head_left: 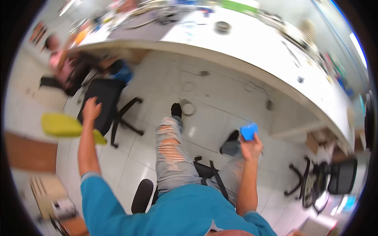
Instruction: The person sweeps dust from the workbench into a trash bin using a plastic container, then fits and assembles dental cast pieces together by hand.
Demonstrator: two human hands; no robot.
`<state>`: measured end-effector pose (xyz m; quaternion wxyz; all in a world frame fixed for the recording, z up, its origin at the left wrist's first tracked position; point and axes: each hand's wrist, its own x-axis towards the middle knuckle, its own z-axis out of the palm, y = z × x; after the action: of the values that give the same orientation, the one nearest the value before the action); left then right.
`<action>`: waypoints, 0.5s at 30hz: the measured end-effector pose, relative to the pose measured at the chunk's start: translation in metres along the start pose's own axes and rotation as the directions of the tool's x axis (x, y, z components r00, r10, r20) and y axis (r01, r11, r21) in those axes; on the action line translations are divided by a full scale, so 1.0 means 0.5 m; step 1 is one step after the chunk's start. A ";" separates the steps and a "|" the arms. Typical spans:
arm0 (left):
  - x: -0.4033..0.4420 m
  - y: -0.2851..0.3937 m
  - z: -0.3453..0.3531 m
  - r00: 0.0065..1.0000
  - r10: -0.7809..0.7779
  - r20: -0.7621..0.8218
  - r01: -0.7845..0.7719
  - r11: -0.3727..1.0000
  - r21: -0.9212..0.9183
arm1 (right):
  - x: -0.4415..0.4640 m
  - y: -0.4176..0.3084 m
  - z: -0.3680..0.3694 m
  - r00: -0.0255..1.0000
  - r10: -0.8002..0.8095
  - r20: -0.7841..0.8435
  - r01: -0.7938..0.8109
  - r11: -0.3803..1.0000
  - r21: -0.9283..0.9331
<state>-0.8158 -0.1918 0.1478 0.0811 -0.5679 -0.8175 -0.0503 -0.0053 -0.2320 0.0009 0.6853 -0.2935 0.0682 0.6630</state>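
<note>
From the head view, my right grip is closed on a small blue block, thumb and fingers pressed to its lower part while its upper part stands clear of them. The block is up in the air above the tiled floor, out in front of my right knee and short of the front edge of the counter. My left grip is out over the seat of a black chair; the picture is too blurred for me to tell whether it touches the seat or how far its fingers are apart. My left forearm passes above a yellow-green panel beside that seat. On the counter, a dark round roll lies around the middle, a green box sits by the back edge, and a dark mat covers part of the left end. Near the counter's left corner sits a person in a pink top. Below the right end, cardboard boxes stand on the floor, with another office chair near them. A pale ring lies beside my left foot.
</note>
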 end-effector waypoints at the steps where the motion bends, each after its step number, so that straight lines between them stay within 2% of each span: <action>1: -0.007 0.054 0.000 0.998 -0.069 0.008 0.069 0.997 0.018 | 0.028 0.015 -0.012 0.998 0.048 0.038 -0.046 0.998 -0.044; 4: 0.022 0.117 0.083 0.996 -0.059 -0.066 0.061 0.998 0.026 | 0.084 0.082 0.000 0.983 0.172 0.060 -0.156 0.965 -0.211; 5: 0.039 0.147 0.101 0.995 -0.050 -0.084 0.055 0.997 0.062 | 0.104 0.101 0.002 0.976 0.216 0.032 -0.201 0.945 -0.259; 7: 0.112 0.140 0.181 0.994 -0.097 -0.056 0.098 0.995 0.016 | 0.154 0.180 0.014 0.955 0.295 -0.035 -0.288 0.891 -0.350; 12: 0.316 0.103 0.388 0.953 -0.251 0.171 0.270 0.958 -0.096 | 0.275 0.306 0.033 0.880 0.465 -0.101 -0.440 0.715 -0.543; 15: 0.399 0.091 0.473 0.822 -0.399 0.406 0.432 0.902 0.012 | 0.309 0.356 0.093 0.852 0.476 -0.219 -0.504 0.629 -0.592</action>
<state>-0.8591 0.0491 -0.0470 -0.1229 -0.3772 -0.9178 0.0171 -0.1708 -0.0841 -0.0912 0.3386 -0.4894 -0.0662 0.8009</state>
